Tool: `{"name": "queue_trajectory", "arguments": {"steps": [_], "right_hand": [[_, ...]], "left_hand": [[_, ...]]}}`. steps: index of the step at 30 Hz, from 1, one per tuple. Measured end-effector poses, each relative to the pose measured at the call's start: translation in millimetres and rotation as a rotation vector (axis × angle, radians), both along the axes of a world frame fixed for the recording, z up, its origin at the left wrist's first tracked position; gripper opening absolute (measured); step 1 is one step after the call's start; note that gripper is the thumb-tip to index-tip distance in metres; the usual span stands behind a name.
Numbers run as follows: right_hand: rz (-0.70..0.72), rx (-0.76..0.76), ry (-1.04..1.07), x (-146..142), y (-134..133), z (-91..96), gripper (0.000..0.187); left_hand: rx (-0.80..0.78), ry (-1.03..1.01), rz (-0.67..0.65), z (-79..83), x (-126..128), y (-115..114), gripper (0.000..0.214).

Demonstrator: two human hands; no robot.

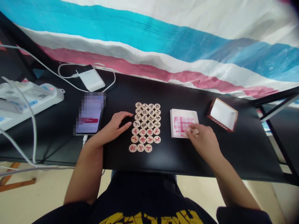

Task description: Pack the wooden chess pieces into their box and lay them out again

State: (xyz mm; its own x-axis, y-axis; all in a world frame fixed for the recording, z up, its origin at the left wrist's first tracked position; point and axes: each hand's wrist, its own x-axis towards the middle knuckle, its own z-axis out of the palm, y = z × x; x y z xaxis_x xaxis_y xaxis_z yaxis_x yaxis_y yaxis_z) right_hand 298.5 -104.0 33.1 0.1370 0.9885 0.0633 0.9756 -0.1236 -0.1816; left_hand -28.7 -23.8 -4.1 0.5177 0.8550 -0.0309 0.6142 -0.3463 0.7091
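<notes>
Round wooden Chinese chess pieces (144, 125) lie face up in close rows on the black table, black characters in the far rows and red ones in the near rows. Left of these rows, my left hand (118, 123) rests on the tabletop, fingers apart and holding nothing, the fingertips close to the edge pieces. My right hand (203, 139) is at the near right corner of a white box (175, 126) with red print inside. Its fingers are closed around a Chinese chess piece (194, 133), partly hidden by the hand; more pieces may lie beneath.
A dark red box lid (223, 114) lies open side up at the right. On the left are a phone (90, 115) with a cable, a white power bank (91, 77) and a power strip (39, 96). A striped plastic sheet (149, 34) hangs behind the table.
</notes>
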Motion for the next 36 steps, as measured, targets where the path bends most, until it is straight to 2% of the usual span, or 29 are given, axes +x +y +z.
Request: {"name": "queue_trajectory", "arguments": {"steps": [3, 5, 8, 10, 14, 19, 32, 36], "right_hand": [[0.033, 0.119, 0.154, -19, -6, 7.6, 0.022], [0.191, 0.124, 0.301, -38, -14, 7.3, 0.018], [0.466, 0.032, 0.466, -64, -26, -3.2, 0.016], [0.545, 0.000, 0.503, -74, -32, -12.8, 0.018], [0.533, 0.028, 0.495, -79, -40, -23.1, 0.023], [0.482, 0.038, 0.474, -75, -43, -23.9, 0.021], [0.484, 0.057, 0.540, -80, -41, -30.6, 0.018], [0.466, 0.065, 0.528, -83, -43, -28.2, 0.018]], "left_hand": [[-0.001, 0.002, -0.005, 1.3, 0, 0, 0.035], [0.003, 0.004, -0.006, 1.5, 0, 0, 0.035], [0.005, 0.008, -0.006, 1.0, 1, 0, 0.034], [0.004, 0.010, -0.003, 0.6, 1, 0, 0.034], [0.001, 0.005, -0.006, 0.7, 0, 0, 0.034], [0.003, -0.001, 0.000, 1.0, 0, 0, 0.034], [0.010, 0.002, 0.001, 0.6, 1, 1, 0.034], [-0.035, -0.021, 0.003, 6.2, 0, -7, 0.039]]}}
